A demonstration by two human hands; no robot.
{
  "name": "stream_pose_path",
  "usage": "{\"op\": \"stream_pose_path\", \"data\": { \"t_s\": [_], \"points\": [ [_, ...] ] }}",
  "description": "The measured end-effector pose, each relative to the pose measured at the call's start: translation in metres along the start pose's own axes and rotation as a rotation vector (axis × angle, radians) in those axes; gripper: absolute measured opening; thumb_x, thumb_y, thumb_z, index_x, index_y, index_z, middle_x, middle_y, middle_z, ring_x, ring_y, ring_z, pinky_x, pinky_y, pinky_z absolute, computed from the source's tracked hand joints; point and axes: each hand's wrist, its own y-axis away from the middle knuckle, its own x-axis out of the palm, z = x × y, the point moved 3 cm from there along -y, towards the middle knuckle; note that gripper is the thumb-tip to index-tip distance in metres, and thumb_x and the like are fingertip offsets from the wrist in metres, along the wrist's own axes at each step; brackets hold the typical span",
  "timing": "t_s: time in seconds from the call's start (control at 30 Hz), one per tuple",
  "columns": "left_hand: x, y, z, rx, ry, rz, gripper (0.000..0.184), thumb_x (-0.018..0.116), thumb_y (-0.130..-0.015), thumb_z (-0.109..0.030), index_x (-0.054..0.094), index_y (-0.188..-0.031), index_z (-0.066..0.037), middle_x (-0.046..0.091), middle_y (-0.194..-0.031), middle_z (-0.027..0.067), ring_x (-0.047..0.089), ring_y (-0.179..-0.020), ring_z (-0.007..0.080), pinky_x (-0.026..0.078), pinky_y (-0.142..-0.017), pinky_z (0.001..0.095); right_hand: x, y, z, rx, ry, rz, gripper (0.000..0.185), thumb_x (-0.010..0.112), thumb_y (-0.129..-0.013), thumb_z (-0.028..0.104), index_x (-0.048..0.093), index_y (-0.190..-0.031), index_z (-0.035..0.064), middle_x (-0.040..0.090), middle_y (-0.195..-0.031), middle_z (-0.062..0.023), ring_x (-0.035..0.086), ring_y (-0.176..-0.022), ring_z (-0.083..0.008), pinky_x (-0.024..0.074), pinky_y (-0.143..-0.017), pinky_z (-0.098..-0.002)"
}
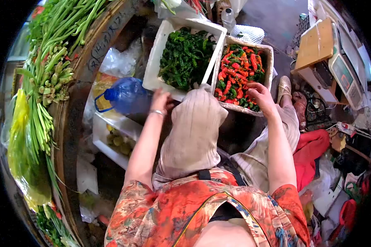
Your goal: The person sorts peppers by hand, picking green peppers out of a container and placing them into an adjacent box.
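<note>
A white foam box [150, 68] holds dark green peppers [186, 57]. Right beside it, a second foam box [271, 61] is filled with red peppers [239, 72] mixed with some green ones. My left hand [161, 101] is at the near left corner of the green peppers' box, its fingers curled and partly blurred; whether it holds anything is not clear. My right hand [261, 97] is over the right part of the red peppers, fingers bent together near the box's edge. What may be between those fingers is too small to make out.
A blue water jug [127, 95] lies left of my left hand. Green vegetables [53, 74] and a yellow bag [22, 152] line the left side. A scale [345, 74] and wooden board [315, 45] stand at right, near red cloth [309, 154]. Another foam box [107, 142] sits lower left.
</note>
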Motion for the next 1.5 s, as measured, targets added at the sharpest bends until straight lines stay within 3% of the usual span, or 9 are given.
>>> {"op": "stream_pose_path", "data": {
  "t_s": [0.17,0.33,0.53,0.63,0.83,1.07,1.23,1.37,1.5],
  "points": [
    [0.062,0.090,-0.137,0.390,0.136,0.231,0.058,0.065,-0.083,-0.012,0.042,-0.136,-0.004,0.061,-0.116,0.0130,0.061,-0.098,0.0216,0.051,-0.075,0.0347,-0.014,0.011,0.012,-0.099,0.311,-0.193,0.027,0.061,-0.086,0.017,0.064,-0.109,0.0023,0.066,-0.088,-0.0082,0.059,-0.080,-0.0134,0.0475,-0.073,-0.0279],
    [0.166,0.145,-0.184,0.639,0.191,0.475,0.049,0.058,-0.085,-0.007,0.045,-0.132,-0.002,0.059,-0.119,0.0176,0.060,-0.106,0.0273,0.049,-0.087,0.0407,-0.055,0.027,0.032,-0.079,-0.048,-0.401,0.031,0.057,-0.088,0.015,0.060,-0.115,0.0002,0.066,-0.094,-0.0044,0.060,-0.079,-0.0121,0.0471,-0.070,-0.0271],
    [0.268,0.112,-0.162,0.512,0.186,0.595,0.043,0.060,-0.083,-0.005,0.049,-0.124,-0.003,0.063,-0.109,0.0122,0.064,-0.093,0.0214,0.050,-0.079,0.0373,-0.063,0.024,0.024,-0.019,-0.004,-0.381,0.030,0.058,-0.087,0.013,0.061,-0.114,0.0016,0.067,-0.091,-0.0065,0.062,-0.079,-0.0124,0.0487,-0.069,-0.0285],
    [0.275,0.091,-0.145,0.266,0.158,0.660,0.042,0.058,-0.083,-0.003,0.049,-0.124,-0.003,0.064,-0.108,0.0130,0.064,-0.093,0.0227,0.051,-0.077,0.0369,-0.071,-0.012,0.011,0.010,0.316,-0.304,0.028,0.060,-0.082,0.013,0.066,-0.105,-0.0005,0.068,-0.089,-0.0126,0.065,-0.079,-0.0193,0.0501,-0.073,-0.0307],
    [0.277,0.078,-0.159,0.331,0.174,0.635,0.036,0.052,-0.086,-0.001,0.051,-0.122,0.000,0.063,-0.109,0.0157,0.064,-0.093,0.0242,0.051,-0.080,0.0374,-0.046,-0.074,-0.010,0.063,1.202,0.115,0.018,0.054,-0.077,0.009,0.067,-0.086,-0.0004,0.065,-0.087,-0.0233,0.062,-0.085,-0.0418,0.0522,-0.071,-0.0459],
    [0.257,0.073,-0.165,0.300,0.153,0.612,0.032,0.051,-0.088,-0.004,0.052,-0.120,0.001,0.062,-0.110,0.0169,0.063,-0.094,0.0250,0.050,-0.082,0.0364,-0.021,-0.075,-0.121,-0.278,1.771,0.205,0.017,0.053,-0.083,0.014,0.068,-0.091,0.0123,0.060,-0.086,-0.0049,0.059,-0.086,-0.0219,0.0463,-0.072,-0.0368],
    [0.250,0.073,-0.164,0.273,0.115,0.625,0.032,0.053,-0.089,-0.007,0.052,-0.120,0.001,0.062,-0.110,0.0164,0.063,-0.094,0.0239,0.050,-0.082,0.0357,-0.034,-0.092,-0.125,-0.320,1.526,0.153,0.010,0.057,-0.078,0.015,0.064,-0.083,0.0089,0.058,-0.087,-0.0120,0.059,-0.085,-0.0297,0.0474,-0.071,-0.0424],
    [0.248,0.074,-0.165,0.279,0.090,0.627,0.032,0.053,-0.091,-0.011,0.052,-0.120,0.000,0.062,-0.111,0.0156,0.063,-0.093,0.0228,0.050,-0.082,0.0350,-0.051,-0.121,-0.091,0.063,0.976,0.411,0.033,0.065,-0.078,0.027,0.061,-0.101,0.0032,0.066,-0.098,-0.0178,0.062,-0.096,-0.0342,0.0497,-0.081,-0.0441],
    [0.244,0.078,-0.163,0.260,0.072,0.660,0.033,0.051,-0.090,-0.008,0.052,-0.121,0.000,0.062,-0.112,0.0153,0.063,-0.093,0.0220,0.050,-0.082,0.0342,-0.071,-0.145,-0.068,0.179,0.566,-0.035,0.043,0.063,-0.080,0.037,0.059,-0.101,-0.0001,0.065,-0.096,-0.0180,0.062,-0.092,-0.0289,0.0468,-0.083,-0.0389]
  ]
}}
